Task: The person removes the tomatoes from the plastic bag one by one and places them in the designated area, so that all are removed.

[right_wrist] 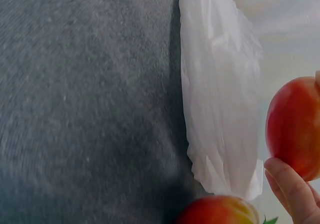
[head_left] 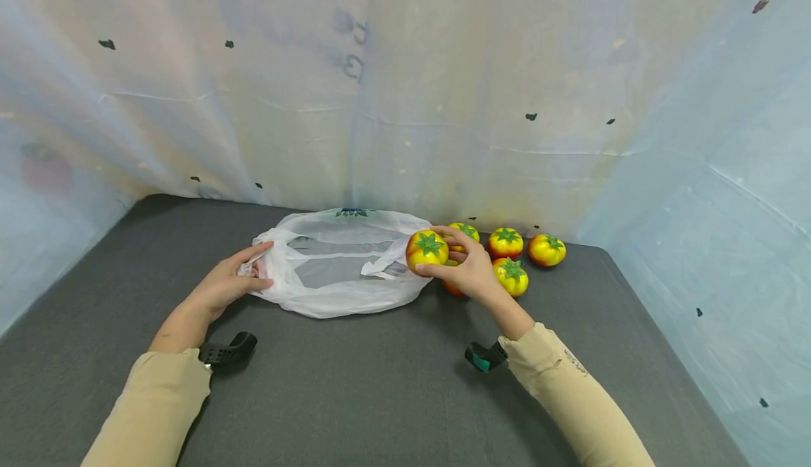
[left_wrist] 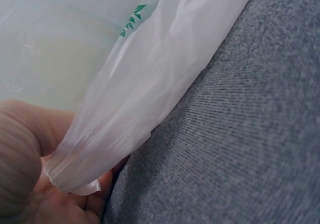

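A white plastic bag [head_left: 345,305] lies on the dark table with its mouth spread open. At its left end, my left hand [head_left: 218,284] holds the bunched plastic; in the left wrist view the thumb and fingers wrap round the gathered white film [left_wrist: 120,108]. My right hand [head_left: 469,266] grips a red and yellow tomato [head_left: 426,252] with a green leafy top, held over the bag's right end. In the right wrist view this tomato's red underside [right_wrist: 295,129] shows beside the fingers. Another tomato [head_left: 465,231] is partly hidden behind my right hand.
More tomatoes stand to the right: one at the back [head_left: 505,241], one nearer the front [head_left: 510,277] and one farthest right [head_left: 548,250]. The grey table [head_left: 355,396] is bounded by pale plastic sheeting [head_left: 431,101] at the back and sides.
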Demonstrator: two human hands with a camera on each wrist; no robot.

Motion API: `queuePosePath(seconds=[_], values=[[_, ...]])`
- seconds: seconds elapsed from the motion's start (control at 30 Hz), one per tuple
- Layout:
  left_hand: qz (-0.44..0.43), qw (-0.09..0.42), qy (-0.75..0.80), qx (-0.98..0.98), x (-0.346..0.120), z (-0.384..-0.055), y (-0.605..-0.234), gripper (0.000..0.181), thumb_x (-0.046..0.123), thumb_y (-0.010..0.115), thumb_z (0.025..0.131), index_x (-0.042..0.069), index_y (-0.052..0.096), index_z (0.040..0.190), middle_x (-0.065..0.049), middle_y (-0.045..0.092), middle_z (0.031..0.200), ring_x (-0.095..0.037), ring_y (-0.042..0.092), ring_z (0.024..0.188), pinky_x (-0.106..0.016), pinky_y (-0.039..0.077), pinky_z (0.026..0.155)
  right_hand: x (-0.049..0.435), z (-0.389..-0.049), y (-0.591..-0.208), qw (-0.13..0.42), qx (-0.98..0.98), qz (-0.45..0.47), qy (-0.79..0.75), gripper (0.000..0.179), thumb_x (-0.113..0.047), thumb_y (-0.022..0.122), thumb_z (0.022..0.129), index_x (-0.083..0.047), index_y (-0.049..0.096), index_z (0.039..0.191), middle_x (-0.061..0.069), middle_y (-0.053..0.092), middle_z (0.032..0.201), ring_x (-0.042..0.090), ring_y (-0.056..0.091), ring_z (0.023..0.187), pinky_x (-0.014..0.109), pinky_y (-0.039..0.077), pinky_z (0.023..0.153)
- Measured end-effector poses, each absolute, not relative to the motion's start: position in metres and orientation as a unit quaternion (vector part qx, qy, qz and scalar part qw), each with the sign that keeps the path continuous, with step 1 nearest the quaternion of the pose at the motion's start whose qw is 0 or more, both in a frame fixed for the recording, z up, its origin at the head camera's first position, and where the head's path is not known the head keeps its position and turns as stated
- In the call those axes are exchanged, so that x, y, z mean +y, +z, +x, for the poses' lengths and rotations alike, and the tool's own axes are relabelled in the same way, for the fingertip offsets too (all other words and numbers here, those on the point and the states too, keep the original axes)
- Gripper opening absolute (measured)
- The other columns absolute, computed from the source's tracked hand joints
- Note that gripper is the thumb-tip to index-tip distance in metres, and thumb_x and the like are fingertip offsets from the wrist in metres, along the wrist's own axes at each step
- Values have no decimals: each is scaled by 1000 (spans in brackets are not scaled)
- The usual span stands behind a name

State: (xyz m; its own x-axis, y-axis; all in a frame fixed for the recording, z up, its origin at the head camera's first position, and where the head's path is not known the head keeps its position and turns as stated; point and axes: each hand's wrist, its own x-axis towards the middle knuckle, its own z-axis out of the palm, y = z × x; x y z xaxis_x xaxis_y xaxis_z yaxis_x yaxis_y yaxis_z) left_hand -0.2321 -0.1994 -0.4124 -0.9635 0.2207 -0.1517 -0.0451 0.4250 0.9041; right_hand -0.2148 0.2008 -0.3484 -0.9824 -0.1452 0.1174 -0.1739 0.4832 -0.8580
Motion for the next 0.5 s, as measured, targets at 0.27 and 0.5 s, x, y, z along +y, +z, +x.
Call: queuePosePath(seconds=[0.27, 0.5], values=[[48, 127, 531, 837, -198, -232, -411, 84, 13, 68, 87, 14, 17, 154, -28, -2, 157, -51, -5, 142, -72, 6, 107, 212, -213, -345, 32, -863, 82, 498, 63, -24, 83, 75, -23, 56, 132, 9, 46, 138, 32, 53, 120, 45, 47, 99], [50, 130, 535, 833, -199, -234, -413, 84, 13, 67, 87, 15, 16, 154, -29, -4, 157, -51, -5, 142, -72, 7, 107, 223, -210, -338, 36, -866, 69, 495, 64, -25, 81, 76, -25, 54, 134, 14, 45, 135, 37, 55, 117, 47, 48, 98]])
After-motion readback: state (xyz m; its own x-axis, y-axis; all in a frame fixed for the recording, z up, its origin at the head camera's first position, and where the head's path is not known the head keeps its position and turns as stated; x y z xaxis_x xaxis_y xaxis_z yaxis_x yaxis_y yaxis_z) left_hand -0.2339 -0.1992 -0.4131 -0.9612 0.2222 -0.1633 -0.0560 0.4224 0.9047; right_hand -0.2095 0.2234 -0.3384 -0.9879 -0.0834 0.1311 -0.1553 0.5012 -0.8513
